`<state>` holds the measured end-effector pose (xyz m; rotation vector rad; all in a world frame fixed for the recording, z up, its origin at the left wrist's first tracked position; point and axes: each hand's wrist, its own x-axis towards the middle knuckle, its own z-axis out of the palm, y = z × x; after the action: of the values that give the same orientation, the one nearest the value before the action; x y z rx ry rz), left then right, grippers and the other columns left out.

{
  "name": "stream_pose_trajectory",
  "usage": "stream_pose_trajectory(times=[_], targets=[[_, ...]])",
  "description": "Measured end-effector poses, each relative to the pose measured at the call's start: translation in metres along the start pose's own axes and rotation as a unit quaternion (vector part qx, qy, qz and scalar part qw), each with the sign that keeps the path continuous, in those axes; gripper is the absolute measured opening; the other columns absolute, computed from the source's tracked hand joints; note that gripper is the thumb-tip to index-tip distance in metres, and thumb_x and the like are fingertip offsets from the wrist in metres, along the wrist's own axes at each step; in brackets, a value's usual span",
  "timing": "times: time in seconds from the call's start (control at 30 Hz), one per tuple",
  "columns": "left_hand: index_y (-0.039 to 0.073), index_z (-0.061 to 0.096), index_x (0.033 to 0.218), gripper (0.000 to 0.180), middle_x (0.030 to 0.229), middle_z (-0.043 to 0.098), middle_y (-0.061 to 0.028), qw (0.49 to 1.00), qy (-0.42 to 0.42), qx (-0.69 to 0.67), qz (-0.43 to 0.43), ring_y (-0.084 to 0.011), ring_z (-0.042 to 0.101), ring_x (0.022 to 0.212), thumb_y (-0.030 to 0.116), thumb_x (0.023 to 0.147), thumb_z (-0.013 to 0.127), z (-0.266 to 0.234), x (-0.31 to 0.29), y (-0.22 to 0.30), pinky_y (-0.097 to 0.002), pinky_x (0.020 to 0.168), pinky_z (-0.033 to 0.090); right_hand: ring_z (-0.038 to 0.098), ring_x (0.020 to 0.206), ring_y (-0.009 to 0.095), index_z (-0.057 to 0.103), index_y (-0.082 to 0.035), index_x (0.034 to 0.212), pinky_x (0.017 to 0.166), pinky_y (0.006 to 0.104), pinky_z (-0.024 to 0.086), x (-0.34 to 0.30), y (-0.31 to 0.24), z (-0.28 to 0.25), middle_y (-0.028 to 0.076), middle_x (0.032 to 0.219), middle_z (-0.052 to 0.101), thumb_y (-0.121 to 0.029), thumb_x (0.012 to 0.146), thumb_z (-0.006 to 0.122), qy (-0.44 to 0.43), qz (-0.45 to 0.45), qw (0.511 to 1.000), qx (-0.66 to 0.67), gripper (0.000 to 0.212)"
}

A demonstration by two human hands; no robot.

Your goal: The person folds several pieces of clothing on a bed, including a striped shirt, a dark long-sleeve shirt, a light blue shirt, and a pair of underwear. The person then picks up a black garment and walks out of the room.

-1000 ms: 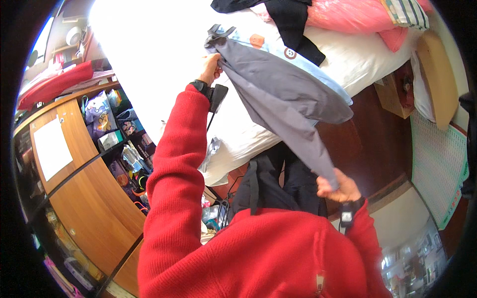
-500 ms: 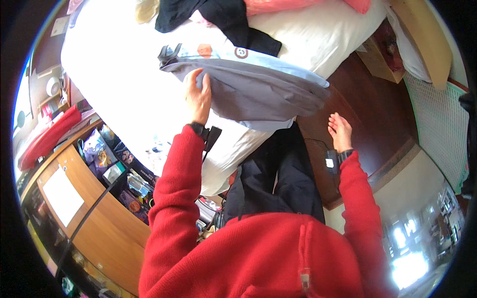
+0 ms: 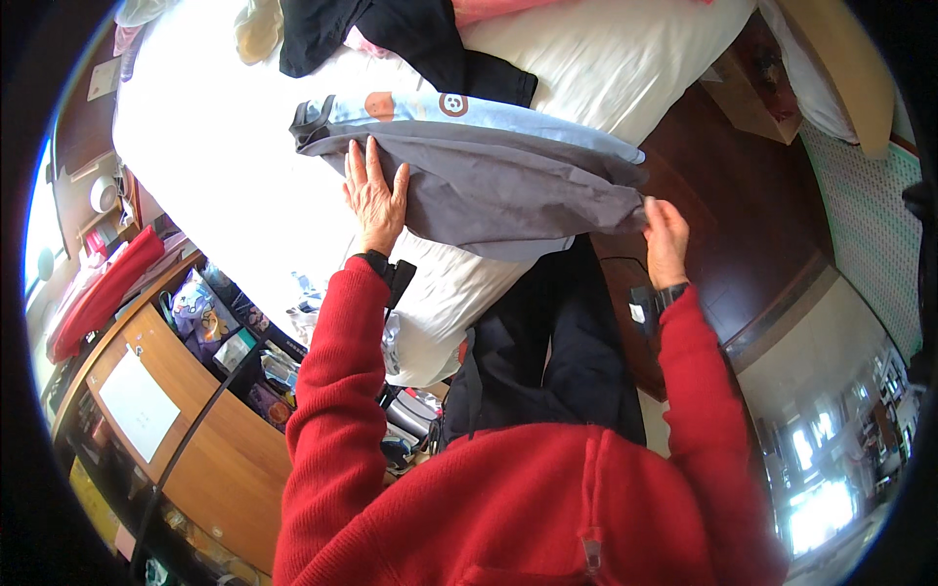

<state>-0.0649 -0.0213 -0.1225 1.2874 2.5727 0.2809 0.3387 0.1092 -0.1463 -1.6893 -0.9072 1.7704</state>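
At upper centre, the grey garment is steadied at both ends: left hand spread flat, right hand newly pinching.

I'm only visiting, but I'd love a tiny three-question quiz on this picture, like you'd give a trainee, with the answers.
1. True or false: the left hand on the grey garment is clenched in a fist.
2. What does the right hand hold? a) the black clothing; b) the grey garment's end; c) the white sheet.
3. Fill in: the fabric showing along the grey garment's far edge is light ____.

Key: 1. False, it is spread open. 2. b. 3. blue.
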Motion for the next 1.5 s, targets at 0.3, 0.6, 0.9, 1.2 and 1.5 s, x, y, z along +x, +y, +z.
stream_pose_trajectory(times=[0.3,0.6,0.9,1.2,1.5], targets=[[0.016,0.038,0.149,0.072,0.157,0.023,-0.0197,0.999,0.038,0.002,0.028,-0.0386,0.024,0.144,0.043,0.087,0.065,0.002,-0.002,-0.003,-0.0601,0.111,0.019,0.049,0.085,0.007,0.064,-0.004,0.102,0.079,0.0231,0.041,0.028,0.013,-0.021,-0.004,0.091,0.056,-0.027,0.100,0.058,0.066,-0.053,0.996,0.010,0.024],[-0.003,0.051,0.130,0.072,0.106,0.059,-0.0100,0.823,0.154,-0.444,-0.319,-0.0175,0.055,0.092,0.041,0.081,0.079,0.004,0.037,-0.070,-0.0301,0.082,0.045,0.055,0.101,0.018,0.056,-0.012,0.124,0.087,0.0378,0.045,0.016,0.040,-0.020,0.001,0.117,0.057,-0.045,0.095,0.059,0.119,0.120,0.984,-0.050,0.043],[0.010,0.062,0.114,0.035,0.111,0.065,-0.0096,0.569,0.002,-0.717,-0.402,-0.0225,0.060,0.104,0.035,0.091,0.070,-0.003,0.104,-0.110,-0.0435,0.095,0.048,0.051,0.104,0.021,0.053,-0.011,0.129,0.093,0.0431,0.043,0.009,0.035,0.013,0.004,0.122,0.055,-0.056,0.092,0.058,0.116,0.135,0.984,-0.008,0.058],[0.007,0.056,0.129,0.062,0.129,0.060,-0.0140,0.487,0.091,-0.770,-0.402,-0.0331,0.055,0.120,0.053,0.088,0.065,-0.071,0.051,-0.214,-0.0561,0.107,0.038,0.056,0.096,0.014,0.055,-0.010,0.126,0.084,0.0336,0.045,-0.013,-0.006,0.071,0.003,0.113,0.060,-0.043,0.099,0.053,0.075,0.007,0.996,-0.038,0.042],[0.009,0.052,0.133,0.059,0.133,0.058,-0.0114,0.491,0.117,-0.766,-0.398,-0.0300,0.054,0.122,0.055,0.096,0.050,-0.084,0.021,-0.287,-0.0498,0.106,0.042,0.054,0.080,0.014,0.061,-0.003,0.114,0.074,0.0282,0.047,-0.046,-0.034,0.161,0.007,0.105,0.061,-0.008,0.096,0.057,0.030,-0.298,0.909,-0.289,0.020]])
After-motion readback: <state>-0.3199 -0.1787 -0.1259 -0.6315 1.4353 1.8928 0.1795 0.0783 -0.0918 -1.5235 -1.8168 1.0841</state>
